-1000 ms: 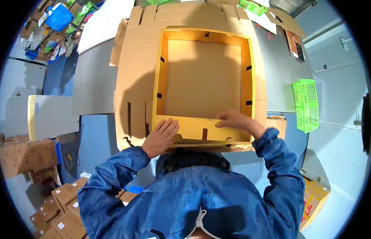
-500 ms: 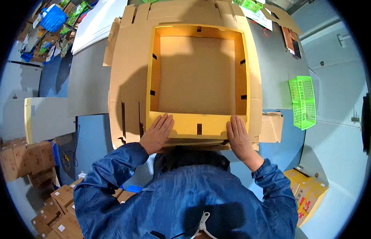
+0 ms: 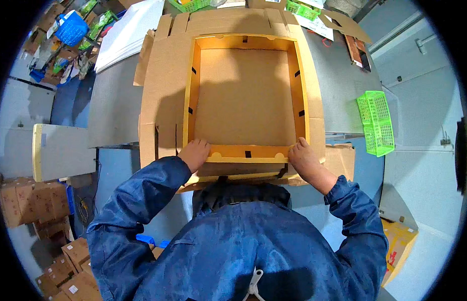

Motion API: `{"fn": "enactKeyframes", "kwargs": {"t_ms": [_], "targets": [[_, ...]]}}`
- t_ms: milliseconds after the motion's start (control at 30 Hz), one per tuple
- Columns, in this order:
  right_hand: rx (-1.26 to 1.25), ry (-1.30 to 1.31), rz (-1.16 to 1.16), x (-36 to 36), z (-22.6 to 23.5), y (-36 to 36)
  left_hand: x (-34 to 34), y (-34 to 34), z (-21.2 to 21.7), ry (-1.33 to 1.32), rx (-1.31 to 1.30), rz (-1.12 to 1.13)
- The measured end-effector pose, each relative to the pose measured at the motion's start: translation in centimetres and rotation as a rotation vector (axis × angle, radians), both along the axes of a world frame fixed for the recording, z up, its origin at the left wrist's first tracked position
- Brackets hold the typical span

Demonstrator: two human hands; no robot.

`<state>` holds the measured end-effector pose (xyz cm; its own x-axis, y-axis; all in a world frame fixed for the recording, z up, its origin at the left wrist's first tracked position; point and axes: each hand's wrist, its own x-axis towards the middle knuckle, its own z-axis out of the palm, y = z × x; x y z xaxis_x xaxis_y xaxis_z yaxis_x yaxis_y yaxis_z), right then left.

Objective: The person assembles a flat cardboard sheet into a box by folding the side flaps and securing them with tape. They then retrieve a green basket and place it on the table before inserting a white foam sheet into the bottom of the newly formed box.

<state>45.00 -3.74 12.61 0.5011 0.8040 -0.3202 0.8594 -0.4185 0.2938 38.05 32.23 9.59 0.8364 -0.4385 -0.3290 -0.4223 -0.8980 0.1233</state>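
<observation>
A shallow, open-topped yellow cardboard box [image 3: 192, 95] lies in front of me, its walls standing around a plain brown bottom. Small black slots show along the walls. My left hand [image 3: 195, 154] is curled over the near left corner, fingers bent onto the rim. At the near right corner my right hand [image 3: 306, 159] grips the wall, fingertips folded over its top edge. Between the hands runs the near wall, with a slot at its middle and a rounded notch towards each end. The box rests on a larger brown cardboard sheet [image 3: 166, 98], which has slots and flaps.
The grey table [image 3: 339, 98] extends on both sides. White sheets [image 3: 130, 35] are stacked at the far left. A green plastic basket [image 3: 376, 123] is at the right, beyond the table edge. Brown cartons [image 3: 35, 203] fill the lower left, and a yellow carton [image 3: 398, 248] stands lower right.
The near wall has swung from leaning outward to upright. My hands have gone from lying flat on it to curling around its two corners. The view has shifted slightly.
</observation>
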Motion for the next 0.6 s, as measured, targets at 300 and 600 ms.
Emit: {"fn": "enactKeyframes", "kwargs": {"t_ms": [300,600], "targets": [[0.151,0.329,-0.03,2.2,-2.1,0.2,1.9,0.2,-1.0,0.39,-0.091,-0.065],[0.182,0.475,-0.067,3.3,-3.0,-0.2,3.1,0.1,-1.1,0.554,-0.04,-0.118]]}}
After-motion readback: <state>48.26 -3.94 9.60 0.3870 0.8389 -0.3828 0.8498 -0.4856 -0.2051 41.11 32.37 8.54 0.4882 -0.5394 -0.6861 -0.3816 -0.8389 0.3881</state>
